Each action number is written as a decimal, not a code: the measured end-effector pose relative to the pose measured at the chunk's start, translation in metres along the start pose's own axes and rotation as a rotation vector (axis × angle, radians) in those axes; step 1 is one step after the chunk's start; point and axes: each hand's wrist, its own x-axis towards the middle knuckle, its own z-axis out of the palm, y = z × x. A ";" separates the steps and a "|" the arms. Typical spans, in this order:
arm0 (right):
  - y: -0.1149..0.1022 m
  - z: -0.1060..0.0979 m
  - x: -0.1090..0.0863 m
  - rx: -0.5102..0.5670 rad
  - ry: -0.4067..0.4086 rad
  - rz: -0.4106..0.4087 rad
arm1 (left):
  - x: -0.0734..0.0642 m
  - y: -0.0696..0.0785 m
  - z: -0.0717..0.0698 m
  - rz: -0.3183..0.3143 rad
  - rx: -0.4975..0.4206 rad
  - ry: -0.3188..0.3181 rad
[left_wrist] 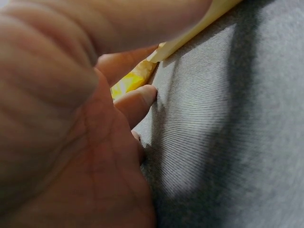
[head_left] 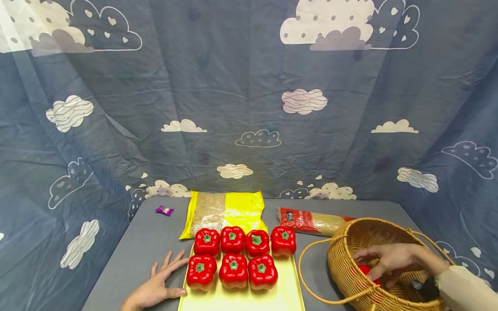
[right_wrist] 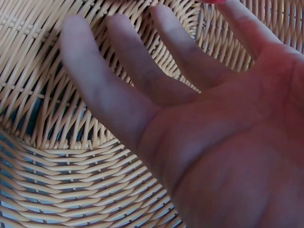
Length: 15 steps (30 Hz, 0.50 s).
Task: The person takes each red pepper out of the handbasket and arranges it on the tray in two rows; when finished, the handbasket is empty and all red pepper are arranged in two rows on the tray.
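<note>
Inside a wicker basket (head_left: 337,263), my right hand (head_left: 397,259) reaches down with its thumb and index finger at a shiny red thing (head_left: 365,269), mostly hidden by the hand. The right wrist view has the other fingers (right_wrist: 133,57) spread apart over the weave, with a sliver of red at the top edge. My left hand (head_left: 153,287) lies at the left edge of a pale yellow tray (head_left: 285,298), fingers spread and the thumb tip by the rim. Several red bell peppers (head_left: 233,270) with green stems stand on the tray in two rows.
Behind the tray lies a yellow bag (head_left: 243,211) with a clear window. A red-and-clear packet of noodles (head_left: 315,221) is at the back right, close to the basket. A small purple wrapped sweet (head_left: 164,211) sits at the back left. One basket handle (head_left: 307,287) leans toward the tray.
</note>
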 end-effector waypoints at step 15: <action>-0.003 0.001 -0.001 0.004 0.001 -0.003 | 0.000 0.003 0.001 -0.038 0.026 0.007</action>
